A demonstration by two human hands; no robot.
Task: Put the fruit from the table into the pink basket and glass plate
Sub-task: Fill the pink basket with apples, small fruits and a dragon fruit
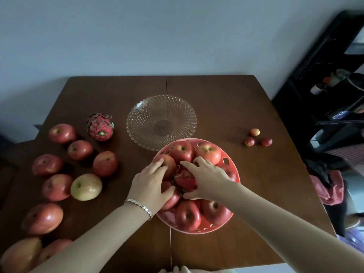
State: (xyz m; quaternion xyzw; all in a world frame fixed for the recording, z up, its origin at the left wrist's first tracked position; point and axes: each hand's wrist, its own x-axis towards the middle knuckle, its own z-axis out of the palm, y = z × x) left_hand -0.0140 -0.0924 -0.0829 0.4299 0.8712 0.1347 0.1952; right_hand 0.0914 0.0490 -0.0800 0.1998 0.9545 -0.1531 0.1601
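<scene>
2 hands, pink basket (pixel 236 174): right hand (pixel 204 178) clasps dragon fruit (pixel 186 181); left hand (pixel 149 184) flat on apple (pixel 170 164) beside. Seat gently btwn fingertips.

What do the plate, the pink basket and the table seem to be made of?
Plate: clear glass, probably; cut swirl pattern, table shows through it.
Pink basket: plastic, apparently; smooth moulded wall with punched holes.
Table: dark wood or veneer, satin sheen.

I've got a black shelf (pixel 299 99) on the right, a pink cloth (pixel 329 191) bunched below it, and a pale wall (pixel 137 36) behind.
</scene>
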